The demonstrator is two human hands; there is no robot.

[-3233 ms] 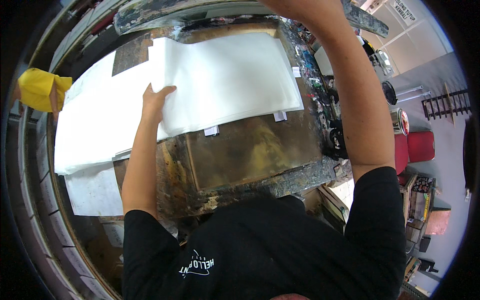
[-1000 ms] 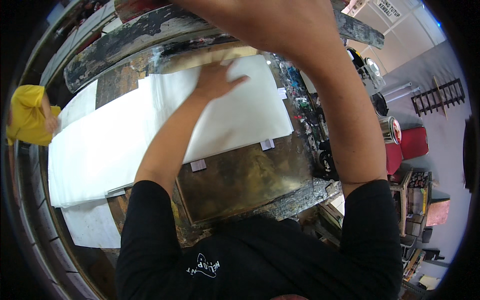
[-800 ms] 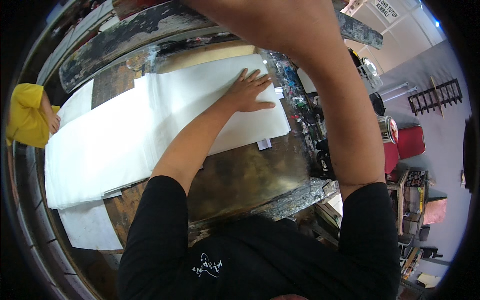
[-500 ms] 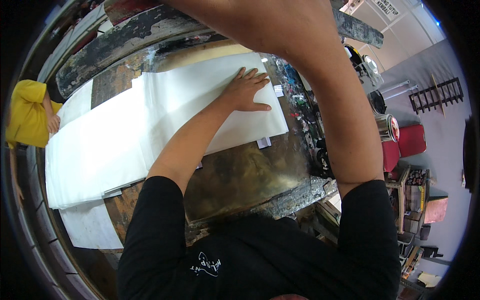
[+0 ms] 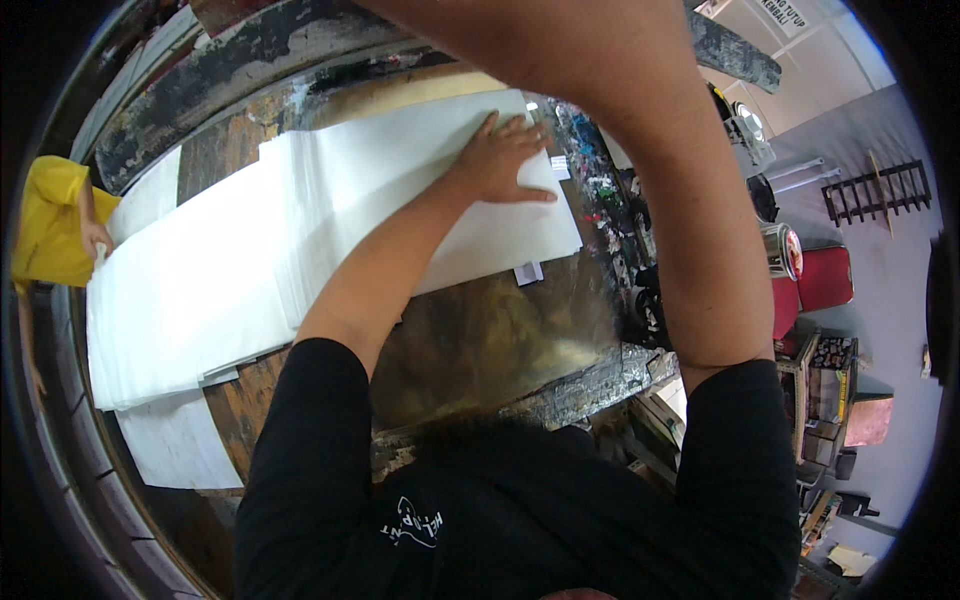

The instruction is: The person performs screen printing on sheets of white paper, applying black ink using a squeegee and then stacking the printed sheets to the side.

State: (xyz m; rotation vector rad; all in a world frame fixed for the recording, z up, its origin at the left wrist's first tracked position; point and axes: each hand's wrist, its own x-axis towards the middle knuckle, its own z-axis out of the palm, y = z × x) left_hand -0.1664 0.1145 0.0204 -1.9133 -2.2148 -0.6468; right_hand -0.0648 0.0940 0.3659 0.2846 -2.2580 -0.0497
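Observation:
My left hand (image 5: 503, 162) lies palm down with fingers spread near the right end of a thin white sheet (image 5: 400, 145). The sheet sits on a paint-stained board (image 5: 490, 340), overlapping a layered pile of white sheets (image 5: 190, 300) on the left. Whether they are cloth or paper I cannot tell. Small white tabs (image 5: 529, 273) stick out by the sheet's right end. My right arm (image 5: 690, 210) is raised across the upper right, and its hand is beyond the top edge.
At the far left a person in a yellow shirt (image 5: 55, 220) has a hand (image 5: 96, 240) at the pile's edge. A dark, worn beam (image 5: 250, 75) runs along the back. Paint cans (image 5: 782, 250), a red chair (image 5: 828, 275) and shelves (image 5: 830, 400) stand to the right.
My left hand stays flat on the sheet, shifted slightly right and up in the picture. My right arm has also shifted slightly right. The other person's hand has moved a little at the pile's edge.

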